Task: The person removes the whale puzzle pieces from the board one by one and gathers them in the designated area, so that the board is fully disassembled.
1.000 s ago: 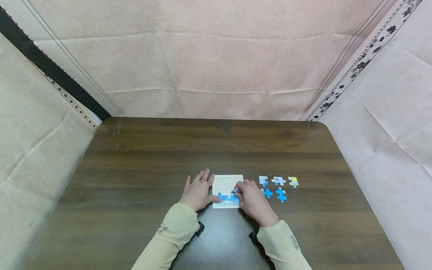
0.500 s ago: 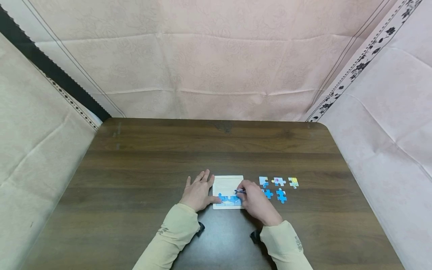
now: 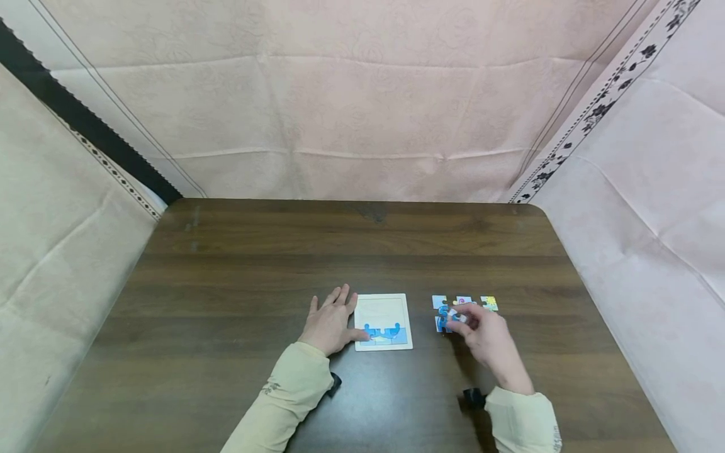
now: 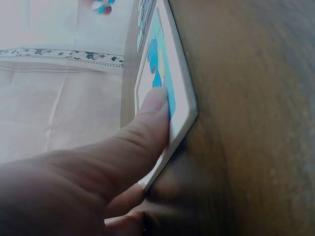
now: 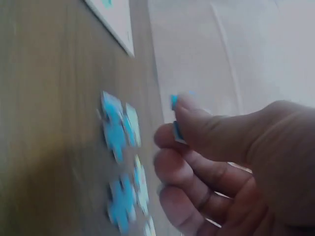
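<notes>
My left hand (image 3: 328, 327) lies at the left edge of a white puzzle board (image 3: 382, 308), fingers stretched out. Its thumb (image 4: 155, 101) presses on the blue pieces (image 3: 391, 333) fitted along the board's near side. To the right of the board, my right hand (image 3: 491, 340) pinches a blue and white jigsaw piece (image 3: 456, 316) between thumb and fingers. In the right wrist view the thumb covers most of this jigsaw piece (image 5: 178, 132). It hovers over the loose jigsaw pieces (image 3: 439, 302), hiding some of them in the head view.
Several loose pieces lie in two rows, among them a yellow-patterned piece (image 3: 489, 303) and a blue piece (image 5: 122, 204). All rest on a brown wooden table (image 3: 283, 251). Pale cloth (image 3: 362, 126) hangs behind the table and at both sides.
My right hand has moved right, from over the board to over the loose pieces, carrying the jigsaw piece. The left hand has stayed on the board.
</notes>
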`<state>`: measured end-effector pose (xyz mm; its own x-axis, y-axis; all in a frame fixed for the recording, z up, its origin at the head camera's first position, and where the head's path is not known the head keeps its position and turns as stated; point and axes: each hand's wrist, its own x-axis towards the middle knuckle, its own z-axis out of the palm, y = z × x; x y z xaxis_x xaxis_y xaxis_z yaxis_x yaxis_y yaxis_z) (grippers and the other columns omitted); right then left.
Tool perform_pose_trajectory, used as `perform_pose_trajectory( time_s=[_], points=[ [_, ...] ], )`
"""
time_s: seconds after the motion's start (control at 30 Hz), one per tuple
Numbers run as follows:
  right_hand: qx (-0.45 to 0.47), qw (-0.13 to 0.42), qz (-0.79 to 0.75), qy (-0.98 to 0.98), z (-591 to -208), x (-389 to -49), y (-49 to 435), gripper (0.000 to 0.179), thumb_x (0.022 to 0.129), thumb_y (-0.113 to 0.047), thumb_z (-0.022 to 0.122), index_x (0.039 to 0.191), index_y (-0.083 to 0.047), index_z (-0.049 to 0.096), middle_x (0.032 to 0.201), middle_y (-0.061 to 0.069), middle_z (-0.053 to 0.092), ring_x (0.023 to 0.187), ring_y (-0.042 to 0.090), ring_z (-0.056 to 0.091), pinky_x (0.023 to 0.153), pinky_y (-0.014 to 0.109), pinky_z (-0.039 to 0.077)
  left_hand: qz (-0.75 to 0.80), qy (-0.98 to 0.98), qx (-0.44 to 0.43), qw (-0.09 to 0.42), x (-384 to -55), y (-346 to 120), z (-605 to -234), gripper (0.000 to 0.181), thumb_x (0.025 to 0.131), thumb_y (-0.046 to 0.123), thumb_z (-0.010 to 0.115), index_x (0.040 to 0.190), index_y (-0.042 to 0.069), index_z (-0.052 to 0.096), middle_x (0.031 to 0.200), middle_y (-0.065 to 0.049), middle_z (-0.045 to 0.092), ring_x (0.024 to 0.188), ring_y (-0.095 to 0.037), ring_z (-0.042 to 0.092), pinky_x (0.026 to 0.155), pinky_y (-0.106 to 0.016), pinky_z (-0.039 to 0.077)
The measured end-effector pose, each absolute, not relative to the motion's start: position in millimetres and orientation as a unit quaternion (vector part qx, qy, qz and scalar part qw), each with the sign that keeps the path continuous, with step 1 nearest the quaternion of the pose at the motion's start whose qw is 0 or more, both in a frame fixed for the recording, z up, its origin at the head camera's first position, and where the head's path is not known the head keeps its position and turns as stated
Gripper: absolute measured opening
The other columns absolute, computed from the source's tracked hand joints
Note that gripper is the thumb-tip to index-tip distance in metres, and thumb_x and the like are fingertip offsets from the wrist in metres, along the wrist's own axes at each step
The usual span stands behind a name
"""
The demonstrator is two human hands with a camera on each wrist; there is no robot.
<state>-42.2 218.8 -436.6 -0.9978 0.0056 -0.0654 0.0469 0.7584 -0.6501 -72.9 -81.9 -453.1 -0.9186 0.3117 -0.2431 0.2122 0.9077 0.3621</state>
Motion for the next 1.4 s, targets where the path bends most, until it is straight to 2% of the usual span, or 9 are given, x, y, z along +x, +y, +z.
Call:
perform_pose_trajectory(
  time_s=[0.13, 0.3, 0.43, 0.6, 0.8, 1.17, 1.4],
  points=[
    [0.055, 0.018, -0.338, 0.939, -432.7, -37.7, 243.2, 0.027, 0.087, -0.023, 0.075, 0.107, -0.007, 0.066, 0.076, 0.003, 0.057, 0.066, 0.017, 0.051, 0.056, 0.027, 0.042, 0.167, 0.965, 0.138, 0.149, -72.6, -82.1, -452.8, 0.09, 0.08, 0.056, 0.072, 0.149, 0.009, 0.039, 0.158, -0.014, 0.025, 0.146, -0.03, 0.021, 0.11, -0.064, 0.017],
    [0.08, -0.015, -0.312, 0.947, -437.5, -34.8, 267.9, 0.028, 0.087, -0.028, 0.074, 0.108, -0.008, 0.072, 0.078, 0.004, 0.059, 0.068, 0.019, 0.051, 0.055, 0.027, 0.041, 0.166, 0.965, 0.139, 0.147, -72.3, -81.9, -452.5, 0.09, 0.079, 0.056, 0.072, 0.149, 0.008, 0.04, 0.157, -0.014, 0.026, 0.146, -0.03, 0.022, 0.11, -0.065, 0.018],
    [0.133, 0.003, -0.322, 0.937, -441.0, -34.8, 279.7, 0.036, 0.086, -0.025, 0.076, 0.111, -0.001, 0.069, 0.077, 0.004, 0.064, 0.067, 0.018, 0.059, 0.052, 0.027, 0.044, 0.163, 0.966, 0.139, 0.145, -72.4, -81.9, -452.0, 0.09, 0.079, 0.056, 0.072, 0.149, 0.008, 0.04, 0.157, -0.014, 0.026, 0.145, -0.03, 0.022, 0.11, -0.065, 0.018],
    [0.192, 0.026, -0.343, 0.919, -445.5, -37.1, 286.2, 0.034, 0.085, -0.023, 0.077, 0.104, 0.003, 0.067, 0.075, 0.005, 0.067, 0.065, 0.016, 0.064, 0.051, 0.027, 0.047, 0.163, 0.966, 0.138, 0.145, -72.4, -82.1, -452.7, 0.09, 0.079, 0.056, 0.072, 0.149, 0.009, 0.04, 0.157, -0.014, 0.026, 0.145, -0.03, 0.022, 0.11, -0.064, 0.018],
    [0.205, 0.038, -0.342, 0.916, -450.8, -39.8, 289.4, 0.03, 0.086, -0.023, 0.076, 0.102, 0.002, 0.068, 0.075, 0.006, 0.065, 0.065, 0.018, 0.059, 0.05, 0.028, 0.046, 0.164, 0.966, 0.141, 0.143, -72.6, -81.9, -453.5, 0.09, 0.08, 0.057, 0.071, 0.149, 0.009, 0.04, 0.157, -0.014, 0.026, 0.145, -0.03, 0.023, 0.11, -0.064, 0.018],
    [0.201, 0.005, -0.293, 0.935, -456.7, -40.0, 288.8, 0.033, 0.083, -0.027, 0.079, 0.103, -0.002, 0.075, 0.076, 0.005, 0.068, 0.073, 0.022, 0.057, 0.055, 0.03, 0.041, 0.158, 0.967, 0.14, 0.144, -73.1, -81.1, -453.5, 0.09, 0.079, 0.057, 0.071, 0.149, 0.009, 0.04, 0.157, -0.014, 0.027, 0.145, -0.03, 0.023, 0.11, -0.064, 0.019],
    [0.227, 0.034, -0.306, 0.924, -450.9, -41.9, 288.2, 0.04, 0.081, -0.027, 0.081, 0.104, 0.005, 0.071, 0.075, 0.006, 0.069, 0.076, 0.023, 0.06, 0.057, 0.03, 0.041, 0.159, 0.966, 0.141, 0.144, -73.0, -81.5, -453.7, 0.09, 0.079, 0.057, 0.071, 0.149, 0.009, 0.04, 0.157, -0.014, 0.027, 0.145, -0.03, 0.023, 0.11, -0.064, 0.019]
  ],
)
